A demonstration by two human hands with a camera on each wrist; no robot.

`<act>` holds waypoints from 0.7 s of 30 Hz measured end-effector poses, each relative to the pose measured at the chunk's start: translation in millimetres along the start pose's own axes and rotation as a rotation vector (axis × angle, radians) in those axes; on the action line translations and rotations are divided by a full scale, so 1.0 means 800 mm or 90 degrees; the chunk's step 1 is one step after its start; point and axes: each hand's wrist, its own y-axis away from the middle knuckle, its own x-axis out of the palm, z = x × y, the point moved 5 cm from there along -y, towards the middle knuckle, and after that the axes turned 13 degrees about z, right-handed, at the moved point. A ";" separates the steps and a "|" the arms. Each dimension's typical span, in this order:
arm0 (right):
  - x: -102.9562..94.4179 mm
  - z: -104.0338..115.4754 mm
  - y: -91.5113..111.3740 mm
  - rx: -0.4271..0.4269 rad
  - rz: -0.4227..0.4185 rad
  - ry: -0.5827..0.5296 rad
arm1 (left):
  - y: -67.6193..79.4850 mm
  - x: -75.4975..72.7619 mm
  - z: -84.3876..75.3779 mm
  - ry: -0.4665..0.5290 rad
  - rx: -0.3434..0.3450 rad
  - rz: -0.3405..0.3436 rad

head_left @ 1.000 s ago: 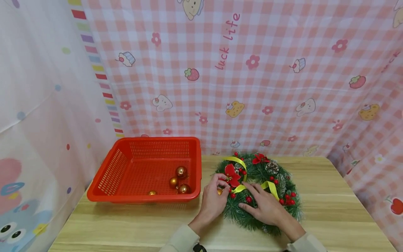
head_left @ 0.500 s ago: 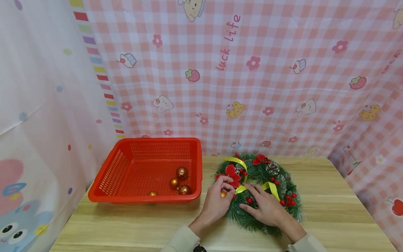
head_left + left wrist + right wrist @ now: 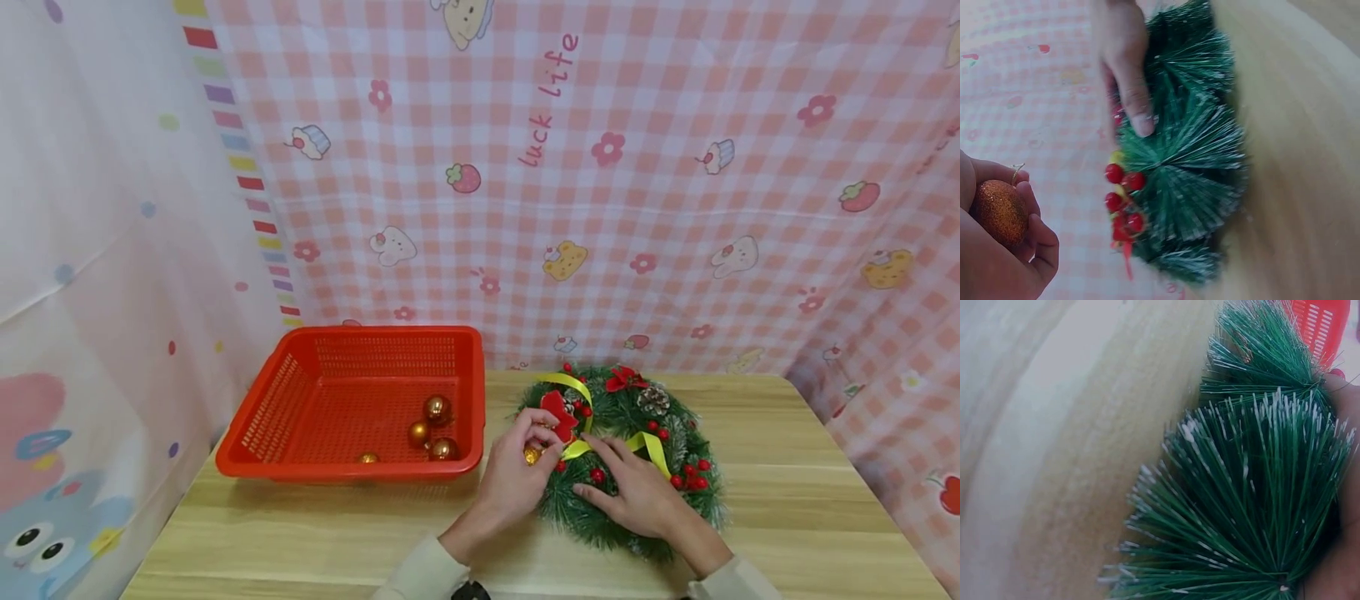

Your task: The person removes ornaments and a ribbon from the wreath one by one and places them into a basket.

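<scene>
A green wreath point(image 3: 592, 521) lies on the table, trimmed with red berries, red flowers, a pine cone and yellow ribbon point(image 3: 651, 451). Over its left edge, beside a red flower point(image 3: 558, 415), my left hand point(image 3: 517, 471) holds a glittery orange-gold Christmas bauble point(image 3: 1001, 213). In the left wrist view the fingers curl around the bauble, and a thin gold loop stands up from it. My right hand point(image 3: 636, 490) rests on the wreath's near side with fingers extended, close to the ribbon. Green needles point(image 3: 1260, 487) fill much of the right wrist view.
To the left of the wreath stands a red plastic basket point(image 3: 247, 467) with several gold-brown baubles point(image 3: 437, 408) in it. The wooden table point(image 3: 795, 500) backs onto a pink checked cloth point(image 3: 652, 208).
The left hand has shifted slightly at the wreath's left edge, and its bauble shows a little more between the fingers. The right hand has stayed in place.
</scene>
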 end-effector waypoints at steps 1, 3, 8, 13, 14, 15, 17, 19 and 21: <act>0.000 0.000 0.000 0.001 0.001 0.000 | 0.000 -0.003 -0.003 0.001 0.003 -0.001; 0.000 0.000 0.000 0.000 0.002 0.000 | 0.001 -0.008 -0.009 0.001 0.011 -0.005; 0.001 -0.001 -0.001 -0.007 0.000 0.001 | 0.004 -0.028 -0.020 0.002 0.041 -0.021; 0.002 -0.002 -0.001 -0.001 0.007 0.002 | 0.007 -0.056 -0.022 -0.017 0.041 -0.056; 0.002 -0.002 -0.001 0.001 0.009 0.001 | 0.008 -0.062 -0.022 -0.022 0.039 -0.065; 0.002 -0.003 -0.001 0.002 0.011 0.001 | 0.009 -0.068 -0.022 -0.026 0.036 -0.075; 0.002 -0.003 -0.001 0.004 0.014 -0.001 | 0.011 -0.081 -0.022 -0.034 0.031 -0.095; 0.003 -0.003 -0.001 0.003 0.015 -0.001 | 0.014 -0.093 -0.020 -0.041 0.026 -0.116; 0.003 -0.003 -0.001 0.002 0.012 0.001 | 0.016 -0.105 -0.019 -0.039 0.026 -0.133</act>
